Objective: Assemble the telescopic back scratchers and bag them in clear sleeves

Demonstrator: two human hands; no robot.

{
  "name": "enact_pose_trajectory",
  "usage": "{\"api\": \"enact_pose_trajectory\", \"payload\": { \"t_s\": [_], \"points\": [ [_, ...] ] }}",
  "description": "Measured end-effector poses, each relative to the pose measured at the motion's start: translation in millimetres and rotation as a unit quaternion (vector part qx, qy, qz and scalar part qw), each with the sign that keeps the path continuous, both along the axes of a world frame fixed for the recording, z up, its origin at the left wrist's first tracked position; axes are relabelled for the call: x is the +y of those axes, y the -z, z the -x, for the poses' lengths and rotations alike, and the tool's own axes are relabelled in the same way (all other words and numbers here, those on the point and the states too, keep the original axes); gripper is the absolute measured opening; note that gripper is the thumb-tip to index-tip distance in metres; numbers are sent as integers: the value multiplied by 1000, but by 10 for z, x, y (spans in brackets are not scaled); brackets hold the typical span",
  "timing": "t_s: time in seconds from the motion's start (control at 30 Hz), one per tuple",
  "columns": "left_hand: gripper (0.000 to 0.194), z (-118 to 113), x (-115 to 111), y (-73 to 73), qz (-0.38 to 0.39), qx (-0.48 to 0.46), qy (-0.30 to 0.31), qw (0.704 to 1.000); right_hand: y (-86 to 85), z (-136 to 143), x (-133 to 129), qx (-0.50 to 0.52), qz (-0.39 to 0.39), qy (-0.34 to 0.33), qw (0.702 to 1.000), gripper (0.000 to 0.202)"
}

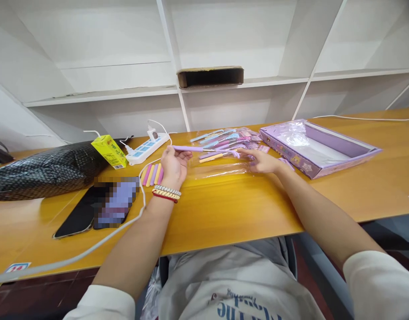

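Note:
A slim purple stick like a pen (187, 148), with a silvery section and a curled purple far end, is stretched level between my two hands above the table. My left hand (176, 162), palm up, closes thumb and fingers on its left end. At the curled end, my right hand (259, 160) has its fingertips pinched together. Under the stick lies a clear plastic sleeve (221, 171). Behind it is a pile of similar blue, pink and purple sticks (224, 138) in clear wrappers, with a yellow stick (211, 157) at its front. Short pink, yellow and purple sticks (153, 174) lie beside my left wrist.
A purple open box (324, 171) stands at right. To the left are a white power strip (147, 149), a yellow drink carton (109, 152), two phones (81, 213) and a black wrapped bundle (51, 171). A white cable (101, 244) crosses over my left forearm's side.

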State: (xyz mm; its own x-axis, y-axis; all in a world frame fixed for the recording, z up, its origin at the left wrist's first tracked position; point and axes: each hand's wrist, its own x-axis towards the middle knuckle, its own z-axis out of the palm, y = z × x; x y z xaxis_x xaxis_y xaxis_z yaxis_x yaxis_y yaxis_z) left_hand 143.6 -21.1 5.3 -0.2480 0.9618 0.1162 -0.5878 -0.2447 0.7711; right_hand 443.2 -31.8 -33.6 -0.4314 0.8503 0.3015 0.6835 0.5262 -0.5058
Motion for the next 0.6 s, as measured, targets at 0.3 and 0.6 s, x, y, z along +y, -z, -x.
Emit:
{"api": "enact_pose_trajectory", "payload": {
  "t_s": [0.3, 0.6],
  "points": [
    [6, -194, -59, 263, 60, 105, 78, 990, -72, -87, 27, -80, 83, 142, 983, 31],
    [22, -187, -96, 298, 67, 162, 136, 975, -79, 38, -34, -7, 79, 59, 995, 31]
  ]
}}
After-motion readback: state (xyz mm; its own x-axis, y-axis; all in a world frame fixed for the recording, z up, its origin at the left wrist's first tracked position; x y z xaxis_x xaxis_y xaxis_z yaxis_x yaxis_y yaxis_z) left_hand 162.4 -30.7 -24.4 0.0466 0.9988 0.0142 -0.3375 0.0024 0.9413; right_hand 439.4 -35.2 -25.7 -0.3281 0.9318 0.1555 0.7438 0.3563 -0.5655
